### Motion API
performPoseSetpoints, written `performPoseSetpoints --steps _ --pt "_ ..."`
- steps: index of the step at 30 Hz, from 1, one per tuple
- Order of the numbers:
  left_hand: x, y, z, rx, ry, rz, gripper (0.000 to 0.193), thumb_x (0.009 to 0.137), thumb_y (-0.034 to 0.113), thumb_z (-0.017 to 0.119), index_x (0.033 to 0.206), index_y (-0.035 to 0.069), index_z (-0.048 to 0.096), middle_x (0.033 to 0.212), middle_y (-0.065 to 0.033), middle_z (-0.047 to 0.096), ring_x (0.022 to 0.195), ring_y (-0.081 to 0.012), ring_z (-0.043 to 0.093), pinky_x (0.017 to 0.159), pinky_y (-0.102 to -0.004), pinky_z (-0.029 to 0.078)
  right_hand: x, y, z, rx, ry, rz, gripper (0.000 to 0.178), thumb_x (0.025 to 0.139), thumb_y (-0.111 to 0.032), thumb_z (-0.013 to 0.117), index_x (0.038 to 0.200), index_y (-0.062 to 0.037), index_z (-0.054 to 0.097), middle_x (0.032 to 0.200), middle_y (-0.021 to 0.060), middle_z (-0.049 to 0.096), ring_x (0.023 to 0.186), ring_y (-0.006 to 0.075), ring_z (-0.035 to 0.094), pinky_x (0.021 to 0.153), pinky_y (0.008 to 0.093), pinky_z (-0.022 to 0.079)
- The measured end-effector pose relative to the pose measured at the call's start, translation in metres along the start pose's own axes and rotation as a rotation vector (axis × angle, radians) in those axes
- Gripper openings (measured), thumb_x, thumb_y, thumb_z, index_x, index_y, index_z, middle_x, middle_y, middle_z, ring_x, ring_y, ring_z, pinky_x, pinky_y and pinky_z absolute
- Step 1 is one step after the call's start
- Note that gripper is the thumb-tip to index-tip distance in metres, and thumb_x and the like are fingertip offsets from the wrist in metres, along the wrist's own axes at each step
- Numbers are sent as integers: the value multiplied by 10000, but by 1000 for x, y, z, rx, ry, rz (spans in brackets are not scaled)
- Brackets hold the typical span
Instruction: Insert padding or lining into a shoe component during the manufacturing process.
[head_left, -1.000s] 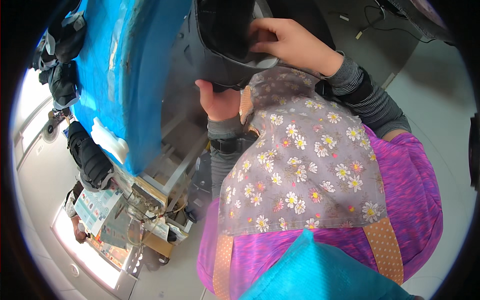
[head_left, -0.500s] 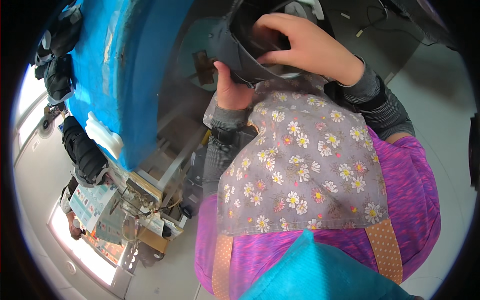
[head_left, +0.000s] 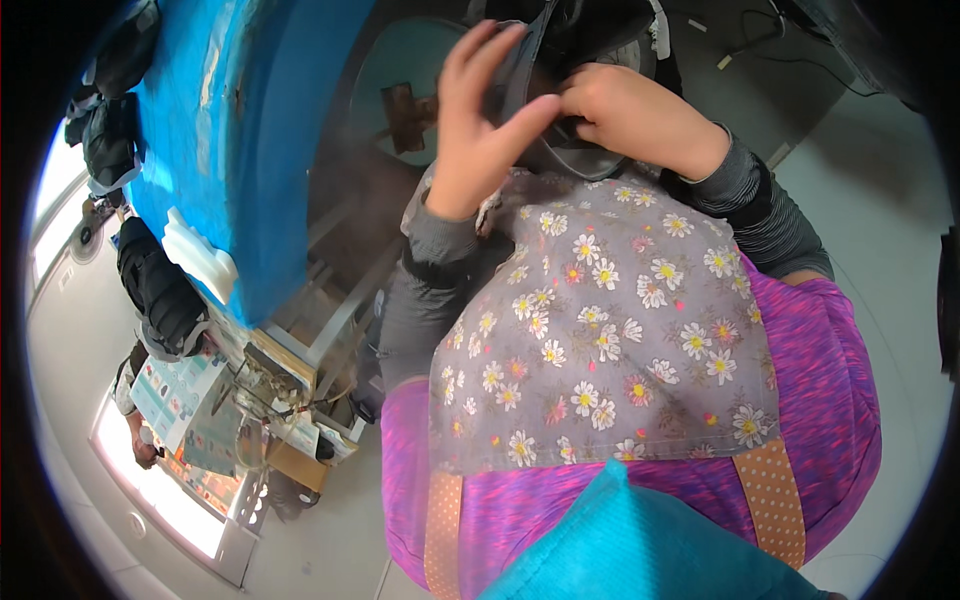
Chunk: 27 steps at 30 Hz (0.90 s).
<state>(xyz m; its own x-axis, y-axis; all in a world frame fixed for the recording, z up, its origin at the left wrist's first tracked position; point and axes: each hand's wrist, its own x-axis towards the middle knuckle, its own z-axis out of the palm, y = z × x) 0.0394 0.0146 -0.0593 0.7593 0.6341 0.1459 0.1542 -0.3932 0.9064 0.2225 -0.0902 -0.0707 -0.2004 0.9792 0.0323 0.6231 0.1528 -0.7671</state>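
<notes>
A black bag-like piece [head_left: 592, 30] with a dark, open inside is at the top middle, against my apron [head_left: 610, 320]; its exact kind is hard to tell. My left hand [head_left: 470, 125] is raised at its left side, fingers spread and thumb stretched toward my other hand. Part of the black wall shows behind those fingers. My right hand [head_left: 645, 115] is bent over the near side of the opening, its fingers curled in and pinching at the black material. The fingertips are partly hidden in the dark folds.
A blue-covered bench [head_left: 285, 150] rises at the left, with black bags [head_left: 160, 285] and a white foam piece [head_left: 198, 258] along it. Beyond my left hand is a round teal surface [head_left: 385, 70] with a brown block. Cables [head_left: 760, 45] lie at the upper right. Another person [head_left: 140, 440] is far left.
My left hand has let go of the bag's outer side and risen, its fingers spreading. My right hand has come out of the opening, slightly lower, and its fingers have closed.
</notes>
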Motion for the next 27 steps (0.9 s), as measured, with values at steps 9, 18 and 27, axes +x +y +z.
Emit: performPoseSetpoints --steps 9,18,27 --pt "-2 -18 2 -516 -17 -472 527 949 183 461 1419 -56 460 1275 -120 618 1160 -184 573 1017 -305 430 3 13 25 468 62 346 192 912 -168 659 901 18 616 790 117 664 734 217 636 696 366 488" --pt "-2 -23 8 -436 26 -585 384 952 227 462 1187 -49 589 1088 -64 639 992 -165 564 892 -311 442 19 42 29 931 74 599 267 891 -191 710 1089 -13 721 893 9 693 780 83 589 683 232 451" --pt "7 -41 14 -694 169 -610 519 1039 467 421 1319 52 559 1262 -80 627 1119 -181 605 979 -306 467 11 12 14 771 -20 331 479 905 -320 731 1253 -1 647 1102 117 713 985 151 657 873 269 517"
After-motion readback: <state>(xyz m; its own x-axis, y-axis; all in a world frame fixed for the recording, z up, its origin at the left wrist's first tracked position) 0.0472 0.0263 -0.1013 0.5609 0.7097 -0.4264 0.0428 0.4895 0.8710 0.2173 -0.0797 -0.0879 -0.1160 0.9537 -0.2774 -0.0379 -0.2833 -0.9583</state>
